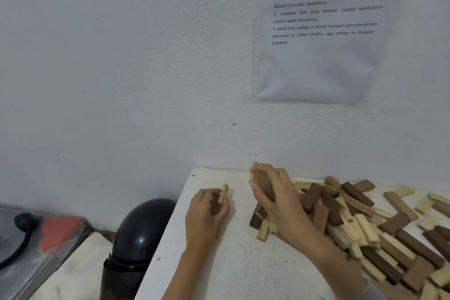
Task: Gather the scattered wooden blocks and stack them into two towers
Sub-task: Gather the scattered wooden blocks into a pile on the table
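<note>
A heap of light and dark wooden blocks (360, 224) sprawls over the right half of the white table (219, 263). My left hand (207, 212) grips a pale block (223, 193) and a dark one, held upright near the table's far left corner. My right hand (272, 192) is raised over the heap's left edge and grips a small bunch of blocks (255, 175), pale and brown, standing on end between thumb and fingers.
The table butts against a white wall with a printed instruction sheet (323, 31). A dark helmet (138, 241) sits off the table's left edge, beside a red item (60, 231) under plastic and a black cable. Bare tabletop lies between my forearms.
</note>
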`<state>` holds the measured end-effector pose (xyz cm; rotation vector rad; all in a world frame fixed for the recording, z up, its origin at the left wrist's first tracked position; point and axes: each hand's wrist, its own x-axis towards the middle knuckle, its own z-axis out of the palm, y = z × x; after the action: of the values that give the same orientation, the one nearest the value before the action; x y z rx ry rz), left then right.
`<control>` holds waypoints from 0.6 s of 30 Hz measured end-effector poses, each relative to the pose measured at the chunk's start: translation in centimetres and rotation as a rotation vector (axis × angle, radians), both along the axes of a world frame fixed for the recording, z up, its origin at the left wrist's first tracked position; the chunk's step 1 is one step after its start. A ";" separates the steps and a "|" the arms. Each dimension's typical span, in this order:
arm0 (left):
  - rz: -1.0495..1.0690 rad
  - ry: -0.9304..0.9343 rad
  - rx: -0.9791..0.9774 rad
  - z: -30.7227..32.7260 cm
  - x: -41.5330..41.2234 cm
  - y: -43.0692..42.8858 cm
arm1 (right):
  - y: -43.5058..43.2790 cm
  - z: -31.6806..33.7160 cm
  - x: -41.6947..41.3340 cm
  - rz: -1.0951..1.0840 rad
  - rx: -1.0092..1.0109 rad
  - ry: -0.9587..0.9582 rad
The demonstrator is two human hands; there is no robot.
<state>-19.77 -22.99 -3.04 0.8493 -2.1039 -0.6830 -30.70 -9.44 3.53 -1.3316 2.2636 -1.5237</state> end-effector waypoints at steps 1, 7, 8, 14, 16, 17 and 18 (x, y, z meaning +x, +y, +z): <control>-0.001 -0.056 -0.050 -0.2 -0.1 0.3 | 0.8 0.2 0.0 -0.005 -0.009 0.003; 0.004 -0.181 -0.343 -1.7 -0.4 2.0 | 3.9 0.1 -0.8 -0.043 -0.008 0.005; -0.007 -0.162 -0.353 -1.5 -0.1 2.2 | 4.2 -0.1 -0.9 -0.052 -0.014 0.005; -0.062 -0.105 -0.347 -0.3 1.1 4.1 | 5.3 -0.5 -0.3 -0.052 -0.016 0.062; -0.098 -0.060 -0.371 -0.1 1.5 4.1 | 5.8 -0.3 0.2 -0.039 -0.023 0.053; -0.112 -0.032 -0.375 -0.1 1.7 4.1 | 6.0 -0.2 0.4 -0.035 -0.026 0.050; -0.122 -0.001 -0.370 0.1 1.9 4.1 | 6.3 -0.1 0.5 -0.037 -0.025 0.050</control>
<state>-17.91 -18.85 -2.98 0.5196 -2.2032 -0.3354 -30.17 -3.15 3.39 -1.3570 2.3189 -1.5523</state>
